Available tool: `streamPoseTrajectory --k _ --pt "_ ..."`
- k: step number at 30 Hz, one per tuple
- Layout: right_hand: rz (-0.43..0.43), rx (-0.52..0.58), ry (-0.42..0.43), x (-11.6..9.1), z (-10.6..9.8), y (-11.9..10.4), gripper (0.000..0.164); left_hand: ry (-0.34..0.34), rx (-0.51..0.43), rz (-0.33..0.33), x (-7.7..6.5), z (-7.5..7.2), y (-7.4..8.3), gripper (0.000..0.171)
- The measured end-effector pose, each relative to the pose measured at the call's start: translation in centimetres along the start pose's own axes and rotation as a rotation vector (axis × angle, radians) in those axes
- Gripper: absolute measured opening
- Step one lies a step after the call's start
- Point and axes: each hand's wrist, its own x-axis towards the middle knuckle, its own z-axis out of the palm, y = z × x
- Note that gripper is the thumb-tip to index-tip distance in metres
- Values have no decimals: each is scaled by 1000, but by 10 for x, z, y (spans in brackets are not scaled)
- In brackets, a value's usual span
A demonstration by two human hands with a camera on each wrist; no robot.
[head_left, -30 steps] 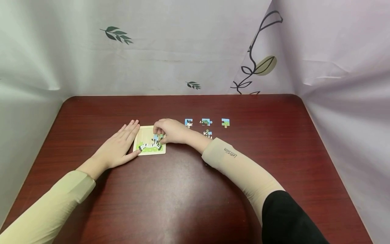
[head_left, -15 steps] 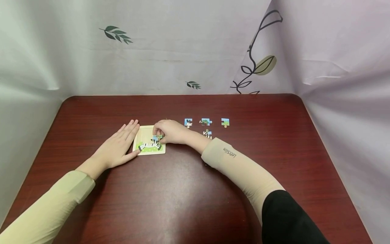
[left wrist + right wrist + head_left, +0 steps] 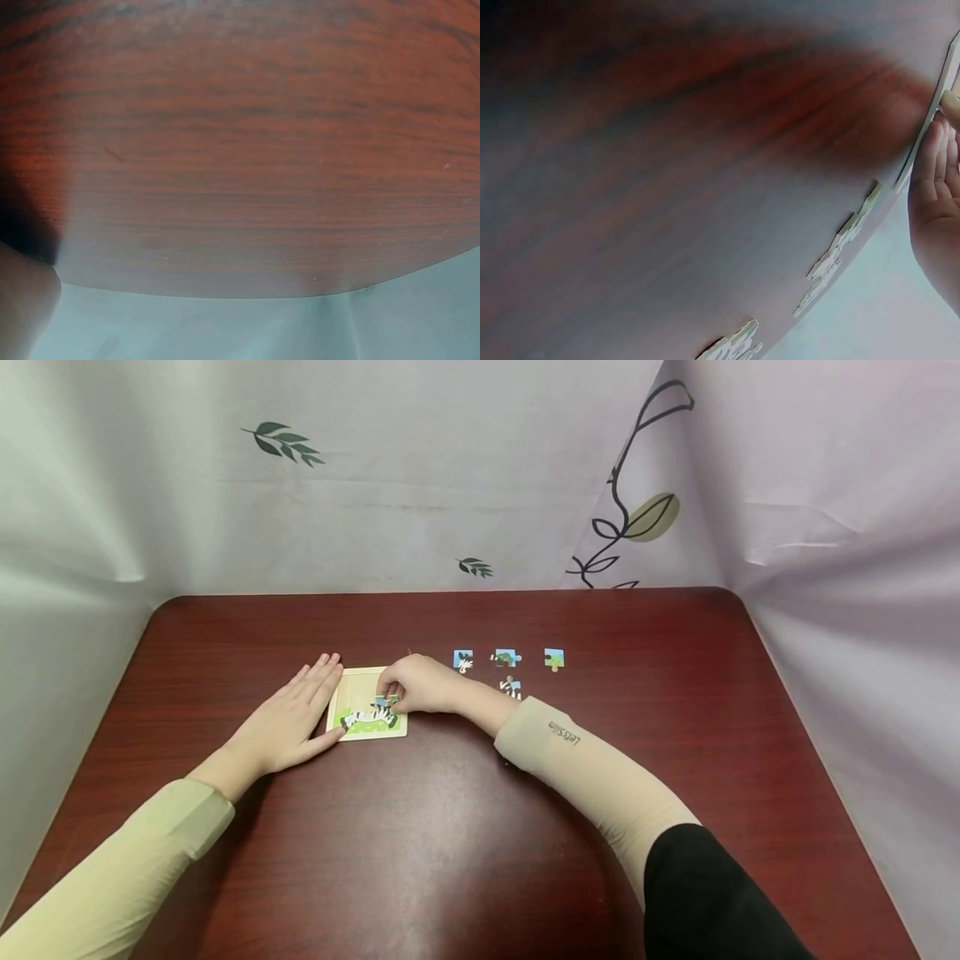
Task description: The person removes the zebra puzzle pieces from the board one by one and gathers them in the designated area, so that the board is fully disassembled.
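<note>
A small light-wood puzzle tray [image 3: 367, 737] lies left of the table's middle, with zebra-body and green-grass pieces [image 3: 369, 718] fitted along its near side. My left hand [image 3: 296, 722] rests along the tray's left edge, fingers straight, thumb at the near left corner. Over the tray's right part, my right hand [image 3: 420, 682] pinches a blue-and-green puzzle piece [image 3: 386, 701] just above the zebra's back. The fingers partly cover that piece, so whether it is seated cannot be told. At the edge of the right wrist view, the right hand [image 3: 937, 202] touches the tray region.
Several loose puzzle pieces lie right of the tray: a zebra-head piece [image 3: 463, 661], a blue-and-green tree piece [image 3: 507, 657], a grass-and-sky piece [image 3: 554, 658] and a striped piece [image 3: 512, 687] near the right forearm. A patterned curtain [image 3: 412, 485] hangs behind the dark red table [image 3: 360, 860].
My right hand stays over the same spot, and the blue-and-green puzzle piece tips slightly and shifts a little lower against the zebra pieces. The left hand holds still.
</note>
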Motion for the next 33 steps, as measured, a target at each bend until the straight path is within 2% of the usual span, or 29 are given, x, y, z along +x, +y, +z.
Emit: streamPoseTrajectory --k 14,24,30,33 --pt "-4 -51 32 -2 -1 -4 15 -11 -6 -4 0 -2 1 94" --pt "0 -105 -2 1 0 -9 15 -8 -4 5 1 -2 1 94" --pt "-9 -135 11 5 2 -10 2 -10 -4 7 1 -2 1 94" --pt "-4 -122 16 6 2 -10 1 -8 -1 7 1 -2 0 94"
